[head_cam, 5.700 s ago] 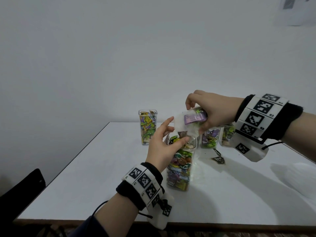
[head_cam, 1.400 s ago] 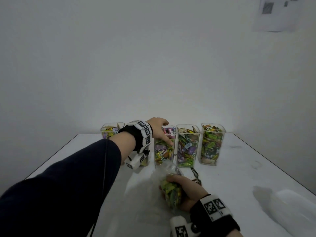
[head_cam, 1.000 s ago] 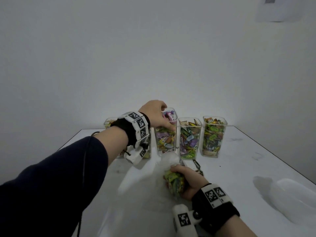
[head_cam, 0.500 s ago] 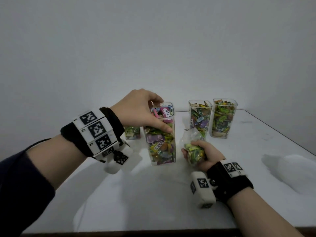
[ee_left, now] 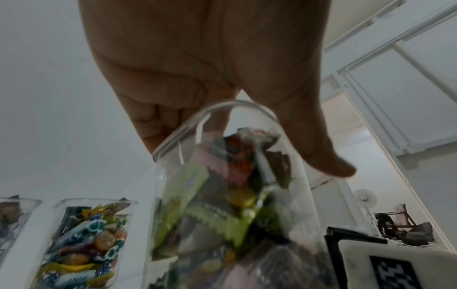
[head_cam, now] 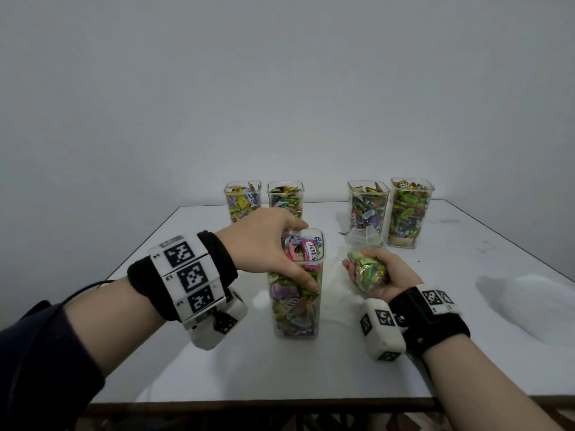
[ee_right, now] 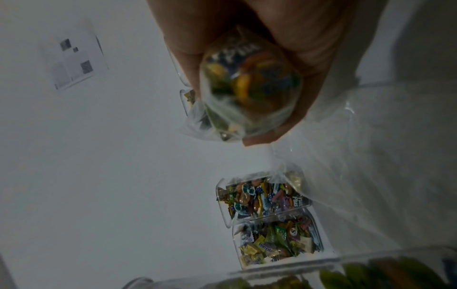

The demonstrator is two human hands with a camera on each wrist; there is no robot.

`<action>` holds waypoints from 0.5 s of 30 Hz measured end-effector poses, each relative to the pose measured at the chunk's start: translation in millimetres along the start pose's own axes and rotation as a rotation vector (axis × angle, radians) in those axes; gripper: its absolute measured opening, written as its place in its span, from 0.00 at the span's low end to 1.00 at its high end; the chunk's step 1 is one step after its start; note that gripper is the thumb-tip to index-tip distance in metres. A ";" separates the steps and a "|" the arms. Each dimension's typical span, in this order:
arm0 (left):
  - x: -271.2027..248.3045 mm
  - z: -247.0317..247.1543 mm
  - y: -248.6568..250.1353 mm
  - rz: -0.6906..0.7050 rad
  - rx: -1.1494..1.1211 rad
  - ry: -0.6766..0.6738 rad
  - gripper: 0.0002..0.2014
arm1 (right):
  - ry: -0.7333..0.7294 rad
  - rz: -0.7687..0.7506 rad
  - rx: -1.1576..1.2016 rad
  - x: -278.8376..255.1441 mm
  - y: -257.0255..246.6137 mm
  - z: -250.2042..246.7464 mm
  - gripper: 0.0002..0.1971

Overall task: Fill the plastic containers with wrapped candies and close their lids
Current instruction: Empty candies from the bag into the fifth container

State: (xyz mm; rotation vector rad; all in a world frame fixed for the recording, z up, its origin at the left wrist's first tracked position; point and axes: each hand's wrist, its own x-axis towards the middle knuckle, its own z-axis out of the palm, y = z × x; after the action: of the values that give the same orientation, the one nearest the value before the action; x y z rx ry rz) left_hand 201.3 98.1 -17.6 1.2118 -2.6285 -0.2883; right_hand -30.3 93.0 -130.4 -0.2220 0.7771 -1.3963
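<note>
A tall, clear square plastic container (head_cam: 295,293), packed to the brim with colourful wrapped candies (head_cam: 303,248), stands lidless near the middle of the white table (head_cam: 311,368). The person's left hand (head_cam: 264,244) grips it from above at the rim, thumb pressed on the near wall and the other fingers curled over the far edge; the left wrist view shows the thumb (ee_left: 321,152) lying along the container's outer wall (ee_left: 296,205). Just beside it, the right hand (head_cam: 385,275) is curled tightly round a crumpled clear plastic bag of candies (head_cam: 367,272), whose loose open end sticks up toward the back. Four more clear containers filled with candies stand open along the far edge: one pair at the left (head_cam: 242,200) and one pair at the right (head_cam: 410,213). A whitish, blurred plastic heap (head_cam: 535,306) lies at the table's right side, well apart from the hands.
</note>
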 end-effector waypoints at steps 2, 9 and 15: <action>-0.9 -4.2 1.3 0.033 -0.041 0.020 0.44 | -0.013 -0.002 -0.007 -2.1 0.4 0.4 0.16; -1.2 -28.7 6.7 0.144 0.074 -0.112 0.17 | -0.053 -0.029 -0.015 -7.0 2.5 4.6 0.14; 6.2 -24.6 11.1 0.184 0.234 -0.133 0.18 | -0.032 0.017 -0.037 -7.9 -1.4 3.4 0.15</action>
State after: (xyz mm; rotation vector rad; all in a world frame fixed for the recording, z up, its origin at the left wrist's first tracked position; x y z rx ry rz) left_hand 196.5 98.4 9.7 1.0367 -2.9316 -0.0284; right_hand -29.3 99.2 -124.2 -0.2647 0.7773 -1.3603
